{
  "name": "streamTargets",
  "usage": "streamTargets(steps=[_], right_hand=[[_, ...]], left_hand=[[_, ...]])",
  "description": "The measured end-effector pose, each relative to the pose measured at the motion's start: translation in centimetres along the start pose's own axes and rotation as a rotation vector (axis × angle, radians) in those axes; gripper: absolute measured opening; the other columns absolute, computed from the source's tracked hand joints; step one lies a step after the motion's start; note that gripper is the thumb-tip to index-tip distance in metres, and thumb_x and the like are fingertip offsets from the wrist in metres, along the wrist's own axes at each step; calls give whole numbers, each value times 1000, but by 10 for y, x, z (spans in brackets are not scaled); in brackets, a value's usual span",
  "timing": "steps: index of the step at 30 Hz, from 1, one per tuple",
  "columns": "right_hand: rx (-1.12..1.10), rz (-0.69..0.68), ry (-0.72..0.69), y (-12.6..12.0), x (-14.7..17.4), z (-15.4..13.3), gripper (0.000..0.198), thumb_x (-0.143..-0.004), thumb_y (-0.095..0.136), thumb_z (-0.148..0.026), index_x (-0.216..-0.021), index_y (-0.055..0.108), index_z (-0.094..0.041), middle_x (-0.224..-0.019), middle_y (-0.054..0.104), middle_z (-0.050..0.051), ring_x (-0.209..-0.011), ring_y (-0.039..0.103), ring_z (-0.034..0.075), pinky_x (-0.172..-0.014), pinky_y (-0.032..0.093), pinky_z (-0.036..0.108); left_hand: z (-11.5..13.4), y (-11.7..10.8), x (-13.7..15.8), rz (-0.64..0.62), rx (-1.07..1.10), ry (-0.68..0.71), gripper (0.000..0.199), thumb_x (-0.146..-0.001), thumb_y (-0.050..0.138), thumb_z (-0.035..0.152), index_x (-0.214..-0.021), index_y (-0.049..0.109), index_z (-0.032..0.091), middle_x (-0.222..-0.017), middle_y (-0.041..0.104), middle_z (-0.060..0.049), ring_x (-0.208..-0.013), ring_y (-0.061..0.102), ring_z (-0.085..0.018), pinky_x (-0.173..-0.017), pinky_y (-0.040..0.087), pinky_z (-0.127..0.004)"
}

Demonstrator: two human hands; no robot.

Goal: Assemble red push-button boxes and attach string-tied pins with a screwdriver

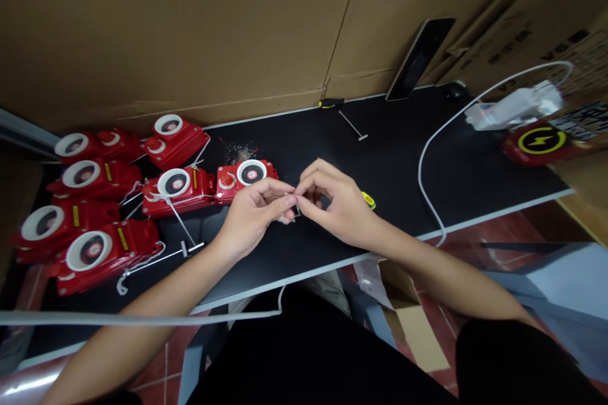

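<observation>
My left hand (266,207) and my right hand (330,199) meet above the black table, fingertips pinched together. Between them is a small thin piece, too small to name; a short bit of it pokes out under the fingers. Just behind my left hand lies a red alarm box (227,181) with a white-rimmed round face. To its left sits another red alarm box (202,185), with a white cord and a T-shaped metal rod (181,223). A yellow-green tool (368,200) is partly hidden behind my right hand.
Several more red alarm boxes (137,242) crowd the left end. Crumbs (242,153) lie behind the hands. Farther back are a T-shaped rod (352,124), a screwdriver (331,103) and a leaning phone (420,60). A white cable (420,168) crosses the right side. Cardboard (213,25) walls the back.
</observation>
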State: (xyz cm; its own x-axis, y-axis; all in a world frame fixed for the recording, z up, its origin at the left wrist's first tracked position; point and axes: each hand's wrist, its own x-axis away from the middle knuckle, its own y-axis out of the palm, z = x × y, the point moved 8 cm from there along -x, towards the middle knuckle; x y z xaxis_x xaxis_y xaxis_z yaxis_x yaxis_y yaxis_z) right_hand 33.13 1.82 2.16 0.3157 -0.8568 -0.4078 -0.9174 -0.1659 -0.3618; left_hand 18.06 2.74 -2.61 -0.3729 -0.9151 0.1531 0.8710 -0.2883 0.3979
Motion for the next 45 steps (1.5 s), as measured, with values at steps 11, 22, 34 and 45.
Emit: streamTargets(steps=[11,22,34,45], right_hand=[[958,210,351,-128,-79,125,22,-97,79,-27,-112,73,-12,-131,69,28,-127,65,44,-113,53,64],[644,264,317,-130,-62,134,12,-95,76,-22,-90,65,-24,-96,69,9,-95,66,29,-110,56,55],[235,-216,-289,-7,-23,-6,33,-118,52,-23,-138,78,-25,-94,70,5,-88,67,20,-78,58,36],[240,-319,-314,0,-13,-15,37,-116,59,-21,-148,76,-30,-103,72,6,-88,71,18,-74,63,32]], left_hand=[[2,-7,13,-107,-272,109,30,-103,86,49,-105,93,20,-103,87,-12,-66,58,-12,-60,52,-25],[15,-14,19,16,-135,132,18,-91,99,32,-106,92,23,-88,86,-6,-76,77,-15,-60,58,-19],[46,-25,23,181,-266,276,12,-92,100,31,-94,91,24,-92,86,-4,-77,77,-15,-75,68,-26],[60,-19,26,193,-399,351,20,-96,88,11,-96,92,31,-93,87,0,-86,80,-19,-93,69,-37]])
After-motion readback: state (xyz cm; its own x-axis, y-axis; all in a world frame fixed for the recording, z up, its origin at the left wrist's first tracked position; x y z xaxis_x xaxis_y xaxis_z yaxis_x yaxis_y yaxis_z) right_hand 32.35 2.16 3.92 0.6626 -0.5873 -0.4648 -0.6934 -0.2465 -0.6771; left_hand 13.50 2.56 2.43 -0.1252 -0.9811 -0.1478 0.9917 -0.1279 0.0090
